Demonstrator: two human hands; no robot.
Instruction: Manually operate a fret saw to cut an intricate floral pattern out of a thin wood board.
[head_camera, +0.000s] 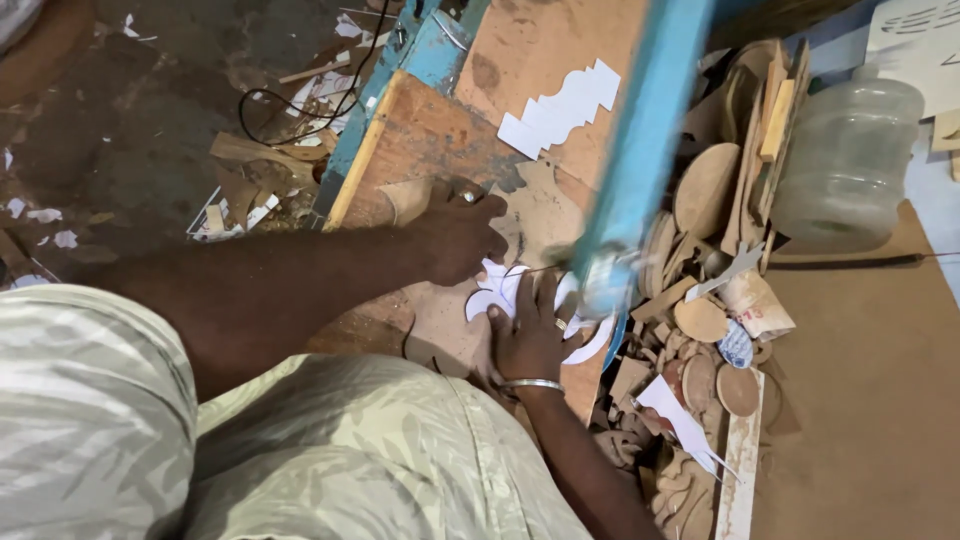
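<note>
A thin brown wooden board (545, 205) lies on the saw table with a white paper pattern (492, 290) stuck on it. My left hand (460, 235) presses down on the board's far side, fingers curled, a ring showing. My right hand (530, 330), with a metal bangle at the wrist, lies flat on the pattern, fingers pointing at the blade area. The blue saw arm (645, 140) runs over the board, and its blurred lower end (605, 285) sits just right of my right fingers. The blade itself is too blurred to make out.
A second white cut-out pattern (560, 105) rests on the table's far part. Several wooden cut-outs and offcuts (705, 190) are piled to the right, beside a clear plastic jar (845, 165). A black cable (300, 100) and scraps lie on the floor at left.
</note>
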